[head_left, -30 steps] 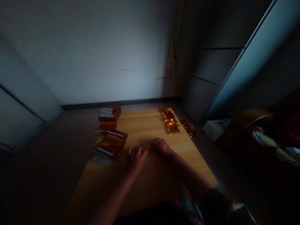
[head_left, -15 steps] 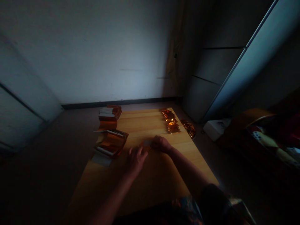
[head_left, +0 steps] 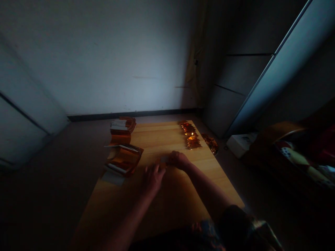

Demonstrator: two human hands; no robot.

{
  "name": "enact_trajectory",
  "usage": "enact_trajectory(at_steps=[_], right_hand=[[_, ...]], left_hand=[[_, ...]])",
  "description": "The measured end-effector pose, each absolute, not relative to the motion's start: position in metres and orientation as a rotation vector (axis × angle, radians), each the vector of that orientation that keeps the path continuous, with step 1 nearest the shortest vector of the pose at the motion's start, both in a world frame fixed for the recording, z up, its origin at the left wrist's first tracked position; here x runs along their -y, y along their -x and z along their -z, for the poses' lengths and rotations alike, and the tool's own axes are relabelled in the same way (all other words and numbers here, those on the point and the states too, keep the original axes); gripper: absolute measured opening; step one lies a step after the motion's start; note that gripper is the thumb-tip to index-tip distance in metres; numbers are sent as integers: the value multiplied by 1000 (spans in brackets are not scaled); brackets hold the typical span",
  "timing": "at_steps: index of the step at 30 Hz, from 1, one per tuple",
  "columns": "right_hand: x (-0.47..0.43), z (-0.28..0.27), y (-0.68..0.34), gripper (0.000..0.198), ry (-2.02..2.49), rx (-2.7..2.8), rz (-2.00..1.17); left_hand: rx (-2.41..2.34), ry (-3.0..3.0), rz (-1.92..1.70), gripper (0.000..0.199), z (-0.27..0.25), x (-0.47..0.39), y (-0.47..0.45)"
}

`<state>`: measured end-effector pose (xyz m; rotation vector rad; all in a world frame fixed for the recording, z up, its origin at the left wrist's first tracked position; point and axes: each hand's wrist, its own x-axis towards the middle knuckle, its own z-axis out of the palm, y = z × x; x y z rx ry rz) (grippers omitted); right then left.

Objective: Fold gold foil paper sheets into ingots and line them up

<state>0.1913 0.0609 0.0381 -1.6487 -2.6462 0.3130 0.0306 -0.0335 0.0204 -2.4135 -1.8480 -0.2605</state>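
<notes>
Both hands meet over the middle of the wooden table [head_left: 162, 136]. Between them is a small sheet of foil paper [head_left: 163, 159], greyish on the part that shows. My right hand [head_left: 179, 160] is closed, its fingertips pinching the sheet's right end. At the near left edge of the sheet, my left hand [head_left: 153, 177] has curled fingers gripping it; dim light hides the exact grip. Nearest to the left hand lies a curved stack of copper-gold foil paper [head_left: 125, 158]. Shiny folded foil pieces [head_left: 193, 139] stand in a row on the right of the table.
A second curled stack of foil paper [head_left: 121, 127] lies at the far left corner, and a pale sheet [head_left: 113, 178] at the left edge. Beyond the right edge, more shiny foil [head_left: 210, 143] sits low down. A white box [head_left: 239, 144] stands on the floor to the right.
My left fingers have drawn in a little on the foil paper sheet. My right hand has barely shifted, and the stacks and folded pieces are where they were.
</notes>
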Motion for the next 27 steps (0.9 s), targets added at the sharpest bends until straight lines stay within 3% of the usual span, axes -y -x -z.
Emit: enact_trajectory(at_steps=[10,27], right_hand=[[-59,-39,-189,31,1643,2709,-227],[-63,-35,-195,12,1575,2275,-648]], left_hand=[[1905,2323,218,51,-26,39,-44],[2035,2351,199,53,-34,41,-48]])
